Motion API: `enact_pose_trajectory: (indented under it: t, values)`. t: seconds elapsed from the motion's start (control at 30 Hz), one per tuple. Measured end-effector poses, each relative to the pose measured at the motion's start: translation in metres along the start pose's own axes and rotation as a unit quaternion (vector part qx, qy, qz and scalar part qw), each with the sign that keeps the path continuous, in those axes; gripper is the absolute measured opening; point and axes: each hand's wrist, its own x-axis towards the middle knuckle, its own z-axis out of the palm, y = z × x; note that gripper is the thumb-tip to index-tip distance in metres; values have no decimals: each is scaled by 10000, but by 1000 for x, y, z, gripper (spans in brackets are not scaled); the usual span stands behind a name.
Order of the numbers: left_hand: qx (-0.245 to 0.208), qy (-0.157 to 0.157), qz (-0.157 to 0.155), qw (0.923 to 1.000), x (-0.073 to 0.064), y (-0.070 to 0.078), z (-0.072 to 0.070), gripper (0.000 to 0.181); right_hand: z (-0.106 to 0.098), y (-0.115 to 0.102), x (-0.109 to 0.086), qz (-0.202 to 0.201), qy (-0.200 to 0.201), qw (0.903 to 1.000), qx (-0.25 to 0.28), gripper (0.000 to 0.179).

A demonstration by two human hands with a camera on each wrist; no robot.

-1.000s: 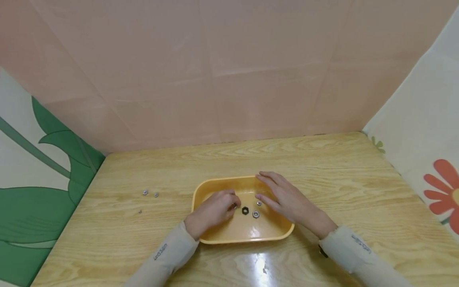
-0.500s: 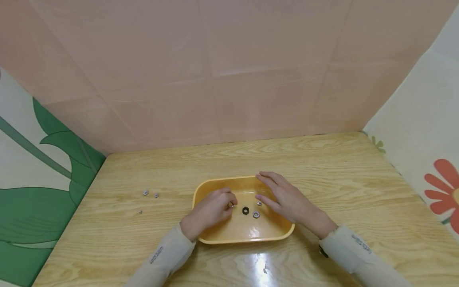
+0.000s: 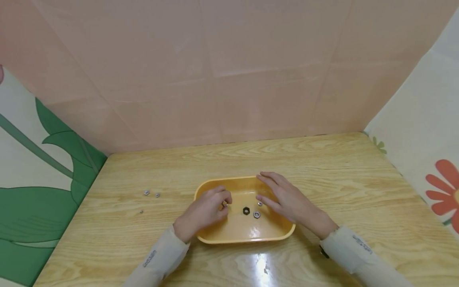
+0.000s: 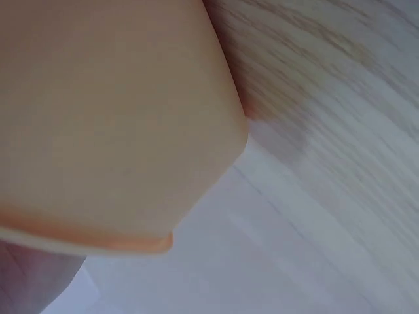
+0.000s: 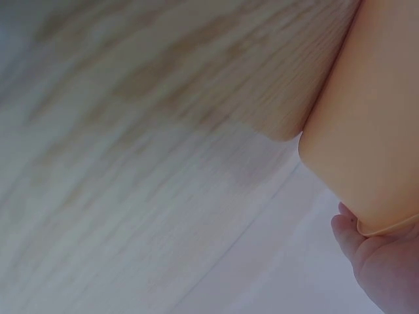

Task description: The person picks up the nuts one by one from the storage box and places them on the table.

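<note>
In the head view, my left hand (image 3: pixel 206 207) is over the left part of a yellow plastic tray (image 3: pixel 247 240), pinching a small metal nut (image 3: pixel 224 203) between thumb and curled fingers. My right hand (image 3: pixel 288 201) reaches over the tray's right side, fingers extended with their tips at the far rim and the thumb inside. On the tray floor lie a black hex nut (image 3: pixel 246 211), a silver nut (image 3: pixel 256 215) and a smaller silver nut (image 3: pixel 259 203) near the right thumb. The right wrist view shows fingers (image 5: pixel 350 239) against the tray's rim.
Left of the tray on the wooden table (image 3: pixel 333 171) lie a silver nut (image 3: pixel 146 192), a smaller one (image 3: pixel 157 195) and a tiny metal piece (image 3: pixel 141 211). A pink covering (image 3: pixel 215 79) stands behind the table, with printed panels at both sides.
My left hand has moved left within the tray, carrying the pinched nut away from the black hex nut. The right hand stays where it was.
</note>
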Motion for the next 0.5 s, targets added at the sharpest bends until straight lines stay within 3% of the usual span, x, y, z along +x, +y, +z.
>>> enact_pose_trajectory:
  t: [0.3,0.5]
  values:
    - [-7,242,160,9996,-8,-3,-8,12,1,1,0,-2,7,10000,-18,66]
    - [24,317,-29,9995,-14,-3,-18,12,1,1,0,-41,8,10000,-30,66]
